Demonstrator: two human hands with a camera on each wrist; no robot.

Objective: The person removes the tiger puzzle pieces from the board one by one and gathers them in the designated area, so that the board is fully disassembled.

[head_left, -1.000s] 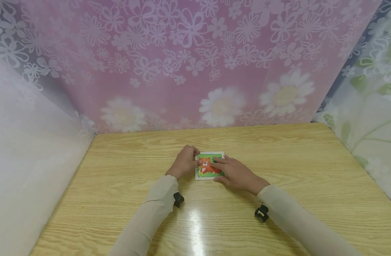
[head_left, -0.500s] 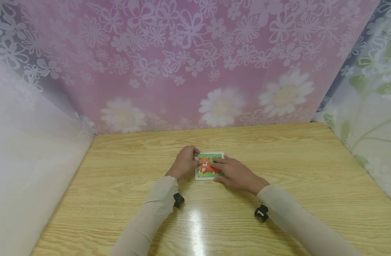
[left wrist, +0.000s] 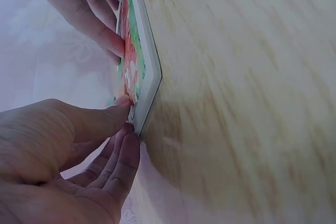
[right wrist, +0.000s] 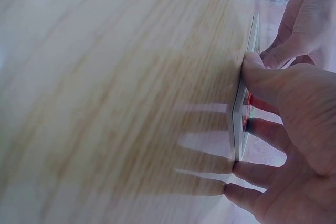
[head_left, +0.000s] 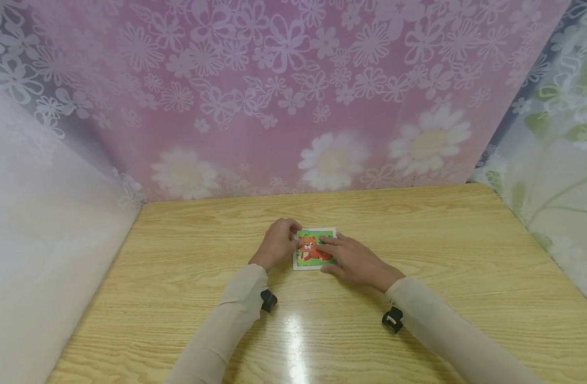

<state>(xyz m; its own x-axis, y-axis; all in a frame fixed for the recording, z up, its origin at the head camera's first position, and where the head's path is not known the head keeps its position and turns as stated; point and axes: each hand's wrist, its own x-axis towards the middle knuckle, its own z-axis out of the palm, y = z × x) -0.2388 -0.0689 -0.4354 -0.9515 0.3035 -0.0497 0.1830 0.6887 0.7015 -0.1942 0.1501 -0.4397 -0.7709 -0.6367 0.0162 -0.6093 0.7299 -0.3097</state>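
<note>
A small square board point(head_left: 316, 262) with a white border and an orange tiger on green lies flat on the wooden table. At its left edge, my left hand point(head_left: 276, 242) has its thumb over the picture and its bent fingers against the side, pinching that edge. My right hand point(head_left: 356, 260) lies across the right part, with spread, fairly straight fingers touching the picture and far right corner. Its thumb point(right wrist: 254, 69) presses the near edge. In the left wrist view, the board point(left wrist: 149, 56) appears as a thin slab. Both hands cover parts of the picture.
The wooden table point(head_left: 202, 229) stretches around the board on all sides. Behind it hangs a pink flowered cloth point(head_left: 255, 144), with pale cloth on the left and right sides. Each wrist carries a small black camera mount point(head_left: 393, 320).
The fingers of my left hand shift very slightly at the board's upper left corner. The board and my right hand stay where they were.
</note>
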